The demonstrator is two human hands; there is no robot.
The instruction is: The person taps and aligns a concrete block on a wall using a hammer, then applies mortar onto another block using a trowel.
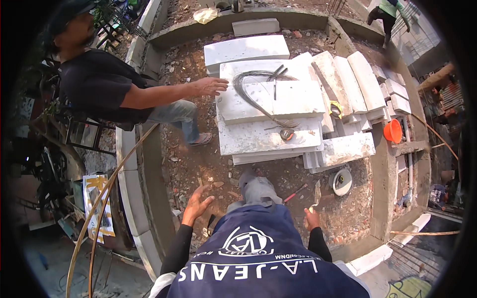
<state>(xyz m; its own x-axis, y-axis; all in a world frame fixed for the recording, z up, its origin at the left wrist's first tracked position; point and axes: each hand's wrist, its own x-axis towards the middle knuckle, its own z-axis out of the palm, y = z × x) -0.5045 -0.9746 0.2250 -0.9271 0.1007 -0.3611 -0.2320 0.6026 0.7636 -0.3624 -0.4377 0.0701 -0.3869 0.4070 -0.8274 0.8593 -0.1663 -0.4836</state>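
We look down from our head at our own two hands over a rubble-strewn dirt floor. Our left hand hangs empty with the fingers spread wide, palm turned inward, above broken brick and stone chips. Our right hand is closed around the handle of a steel pointing trowel, whose blade points up and away from us. Just to the left of the right hand, between both hands and slightly ahead, a red-handled tool lies on the ground; we cannot tell its kind. Ahead and to the right of the right hand sits a round white disc-shaped object on the dirt.

Farther ahead of both hands stands a stack of pale grey lightweight concrete blocks. On top of it lie a bundle of thin dark wire, curved in a long loop, and a small tape measure near the stack's closer edge. A second person in a black shirt crouches ahead of our left hand, reaching one open hand to the block stack's left edge. Well beyond our right hand, an orange plastic bucket rests by the low concrete wall.
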